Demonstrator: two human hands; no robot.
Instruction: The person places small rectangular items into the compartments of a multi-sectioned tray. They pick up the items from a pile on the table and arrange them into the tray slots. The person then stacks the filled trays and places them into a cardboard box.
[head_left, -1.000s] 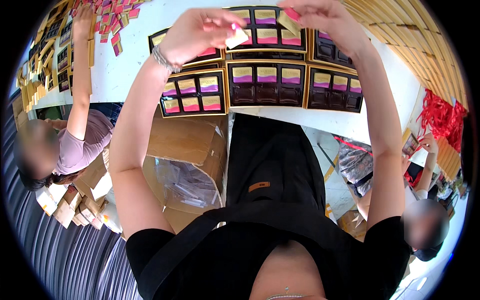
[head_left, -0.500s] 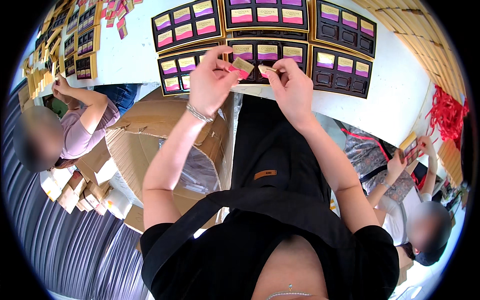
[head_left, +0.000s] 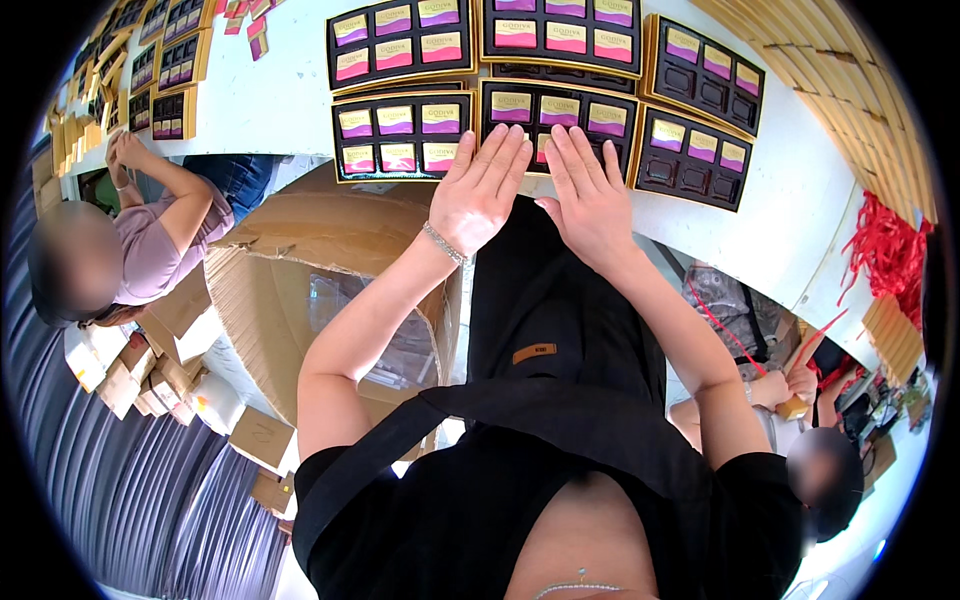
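Observation:
My left hand and my right hand lie flat, fingers stretched forward, side by side over the near row of the front middle chocolate box. Neither holds anything. My fingertips press on or hover just over that row, and the fingers mostly hide it; a bit of pink wrapper shows between them. Its far row bears gold-and-purple wrapped chocolates. Left of my hands, the front left box is filled with purple and pink pieces. On the right, the front right box has purple pieces above bare cavities.
Behind stand a filled far left box, a filled far middle box and a half-filled far right box. Gold box parts and red ribbon lie at right. A cardboard carton stands below the table. Co-workers sit on both sides.
The two wrapped chocolates have left my fingers. Both hands went from pinching to lying flat over the middle box. The view shifted slightly; the right co-worker's hands moved down.

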